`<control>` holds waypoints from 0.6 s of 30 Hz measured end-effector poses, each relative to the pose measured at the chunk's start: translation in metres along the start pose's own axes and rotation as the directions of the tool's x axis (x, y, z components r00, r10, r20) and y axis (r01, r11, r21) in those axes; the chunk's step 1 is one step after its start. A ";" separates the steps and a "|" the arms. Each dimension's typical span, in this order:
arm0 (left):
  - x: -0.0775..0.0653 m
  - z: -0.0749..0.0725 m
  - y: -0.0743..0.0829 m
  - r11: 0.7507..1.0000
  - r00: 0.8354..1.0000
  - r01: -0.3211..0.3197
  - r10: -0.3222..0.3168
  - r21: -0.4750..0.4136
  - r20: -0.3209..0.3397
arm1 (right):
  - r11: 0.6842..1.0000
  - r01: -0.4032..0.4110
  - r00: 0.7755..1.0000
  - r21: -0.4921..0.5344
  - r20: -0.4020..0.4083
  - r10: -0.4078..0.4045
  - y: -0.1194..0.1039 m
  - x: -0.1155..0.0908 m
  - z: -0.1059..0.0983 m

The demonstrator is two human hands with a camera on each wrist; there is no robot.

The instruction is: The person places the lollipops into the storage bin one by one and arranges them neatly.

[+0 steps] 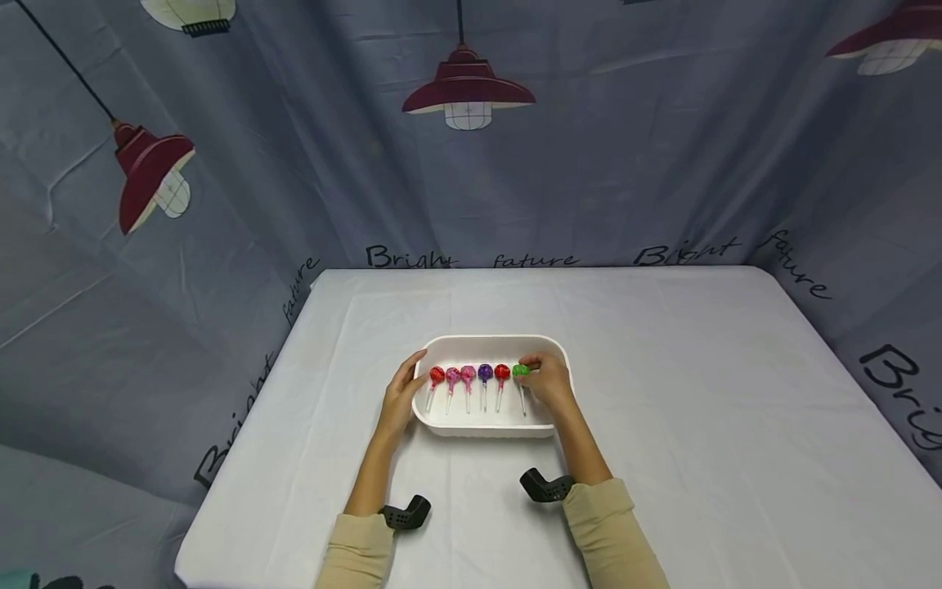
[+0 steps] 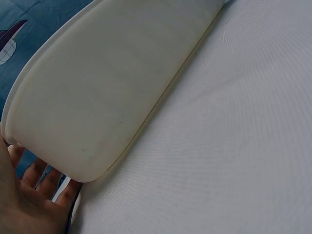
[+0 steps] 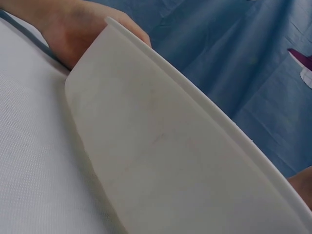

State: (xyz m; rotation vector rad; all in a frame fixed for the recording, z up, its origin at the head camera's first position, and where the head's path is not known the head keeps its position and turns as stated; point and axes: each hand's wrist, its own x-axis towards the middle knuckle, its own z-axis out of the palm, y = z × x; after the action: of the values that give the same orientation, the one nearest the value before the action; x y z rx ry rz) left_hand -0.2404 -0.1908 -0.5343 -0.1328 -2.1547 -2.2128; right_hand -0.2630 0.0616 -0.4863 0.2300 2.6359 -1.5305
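Observation:
A white tray (image 1: 486, 425) holds a row of several lollipops, their heads toward the back and sticks toward me. From left to right come a red lollipop (image 1: 437, 375), two pink ones, a purple one (image 1: 485, 373), another red one (image 1: 502, 373) and a green lollipop (image 1: 520, 371) at the right end. My left hand (image 1: 401, 395) grips the tray's left end, thumb over the rim; in the left wrist view its fingers (image 2: 48, 184) lie along the outer wall. Reaching over the right rim, my right hand (image 1: 548, 379) pinches the green lollipop's head. Both wrist views hide the lollipops behind the tray's side.
The tray stands on a table with a white cloth (image 1: 684, 393). A grey-blue curtain (image 1: 625, 164) printed with red lamps and lettering hangs behind and at the sides. Black wrist devices (image 1: 407, 514) sit at both forearms.

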 end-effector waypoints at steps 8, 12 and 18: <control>-0.006 0.003 0.019 1.000 1.000 0.020 -0.019 -0.007 0.015 | 0.999 0.005 1.000 -0.044 -0.011 -0.005 0.001 0.003 0.002; -0.010 0.006 0.028 1.000 1.000 0.024 -0.024 -0.002 0.017 | 0.999 -0.003 1.000 -0.052 -0.015 0.002 0.001 0.001 0.002; -0.009 0.005 0.027 1.000 0.999 0.029 -0.029 -0.006 0.019 | 0.998 -0.001 1.000 -0.066 -0.024 -0.001 0.000 0.000 0.002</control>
State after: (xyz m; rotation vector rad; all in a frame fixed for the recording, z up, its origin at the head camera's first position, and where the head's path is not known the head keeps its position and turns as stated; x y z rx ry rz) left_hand -0.2282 -0.1866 -0.5082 -0.1248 -2.1736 -2.2427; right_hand -0.2634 0.0597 -0.4869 0.2450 2.6996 -1.4464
